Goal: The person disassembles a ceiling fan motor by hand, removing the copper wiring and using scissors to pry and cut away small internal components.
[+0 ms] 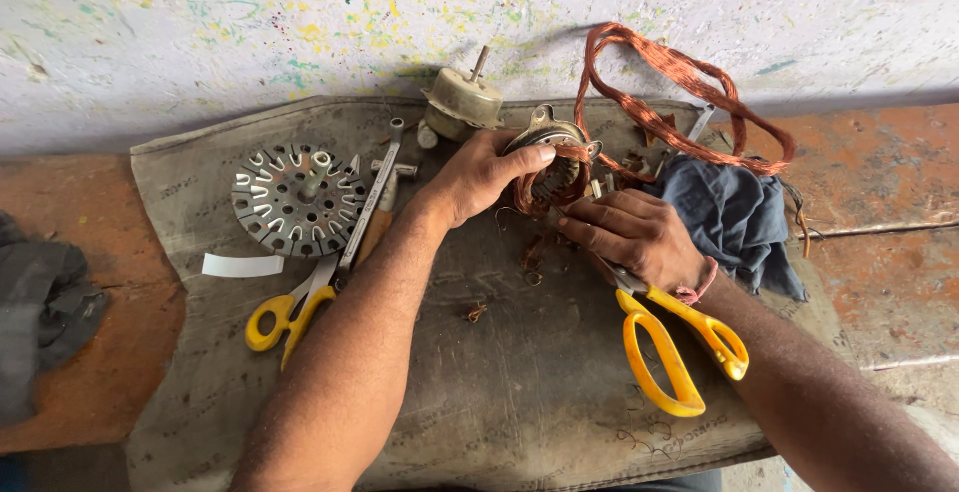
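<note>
My left hand (482, 174) grips a round motor stator (551, 164) wound with copper wire, holding it on its edge on a grey sack mat (519, 382). My right hand (634, 235) rests just right of the stator with its fingertips at the copper windings. Yellow-handled scissors (679, 347) lie under that hand, their handles sticking out toward me; whether the hand grips them I cannot tell. A loose bundle of copper wire (689, 92) loops behind the stator.
A slotted metal disc (295, 199), a spanner (372, 197), a second pair of yellow scissors (290, 312), a white strip (243, 265) and a motor housing with a shaft (462, 100) lie on the mat. A blue cloth (734, 217) sits at right. A paint-flecked wall (200, 32) stands behind.
</note>
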